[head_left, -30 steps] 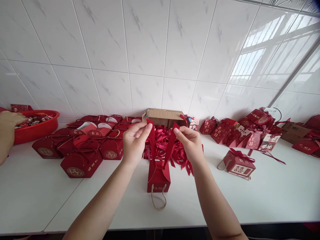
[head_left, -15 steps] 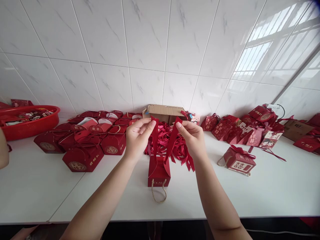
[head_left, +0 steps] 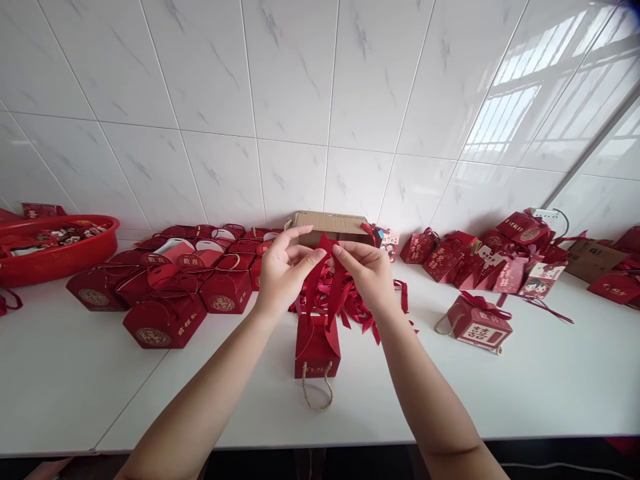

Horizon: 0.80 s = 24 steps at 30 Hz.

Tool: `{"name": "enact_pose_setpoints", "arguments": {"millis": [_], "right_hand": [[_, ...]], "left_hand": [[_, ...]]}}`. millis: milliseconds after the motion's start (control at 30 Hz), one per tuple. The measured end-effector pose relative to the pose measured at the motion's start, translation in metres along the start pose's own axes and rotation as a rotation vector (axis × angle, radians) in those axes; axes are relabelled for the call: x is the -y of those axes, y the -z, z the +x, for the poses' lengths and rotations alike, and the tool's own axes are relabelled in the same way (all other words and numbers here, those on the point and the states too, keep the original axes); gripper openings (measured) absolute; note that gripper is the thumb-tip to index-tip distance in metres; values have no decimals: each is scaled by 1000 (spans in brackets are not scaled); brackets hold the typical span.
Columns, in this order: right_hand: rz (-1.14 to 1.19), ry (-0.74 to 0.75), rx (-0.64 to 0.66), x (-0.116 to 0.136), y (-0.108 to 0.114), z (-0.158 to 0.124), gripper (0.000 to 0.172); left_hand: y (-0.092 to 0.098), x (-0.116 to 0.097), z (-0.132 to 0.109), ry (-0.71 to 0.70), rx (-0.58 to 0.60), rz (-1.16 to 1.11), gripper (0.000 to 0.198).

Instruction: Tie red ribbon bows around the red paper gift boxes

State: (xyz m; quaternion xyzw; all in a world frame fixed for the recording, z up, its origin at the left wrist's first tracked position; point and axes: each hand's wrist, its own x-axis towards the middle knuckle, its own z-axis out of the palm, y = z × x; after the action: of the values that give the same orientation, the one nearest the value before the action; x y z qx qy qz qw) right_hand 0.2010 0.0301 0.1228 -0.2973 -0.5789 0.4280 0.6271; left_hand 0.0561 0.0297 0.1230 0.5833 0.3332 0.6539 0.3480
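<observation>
Both my hands hold up a red ribbon (head_left: 316, 283) above a small red gift box (head_left: 317, 347) on the white table. The ribbon's two lengths run down to the box top. My left hand (head_left: 285, 270) pinches it between thumb and fingers, its index finger raised. Opposite, my right hand (head_left: 367, 270) pinches the ribbon too, and the fingertips of both hands nearly meet. A twisted rope handle (head_left: 319, 400) hangs from the front of the box onto the table. Behind it lies a heap of loose red ribbons (head_left: 353, 303), partly hidden by my hands.
Several closed red boxes (head_left: 165, 317) stand to the left, beside a red basin (head_left: 60, 260) of small packets. A box with a bow (head_left: 480, 323) sits at right, before more red boxes (head_left: 495, 257). An open cardboard box (head_left: 330, 220) rests against the tiled wall.
My hands have come together from either side, bringing the two ribbon ends into contact or overlap above the box. My left index finger has lifted. The gift box has stayed in place.
</observation>
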Motion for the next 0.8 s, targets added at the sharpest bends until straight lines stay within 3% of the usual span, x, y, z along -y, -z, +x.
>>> {"name": "enact_pose_setpoints", "arguments": {"millis": [167,367,533,633,800], "right_hand": [[6,4,105,-3,6,-4,22],[38,-29,210,-11,13,-6,22],[48,-34,201,-25,20,2,24],[-37,63,282,-31,24,4,24],[-333,332,445,-36,29,4,24]], "left_hand": [[1,-7,0,72,92,116,54],[6,0,2,99,196,209,61],[14,7,2,320,359,48,51],[17,14,3,394,341,-111,45],[18,21,6,510,194,-226,36]]}}
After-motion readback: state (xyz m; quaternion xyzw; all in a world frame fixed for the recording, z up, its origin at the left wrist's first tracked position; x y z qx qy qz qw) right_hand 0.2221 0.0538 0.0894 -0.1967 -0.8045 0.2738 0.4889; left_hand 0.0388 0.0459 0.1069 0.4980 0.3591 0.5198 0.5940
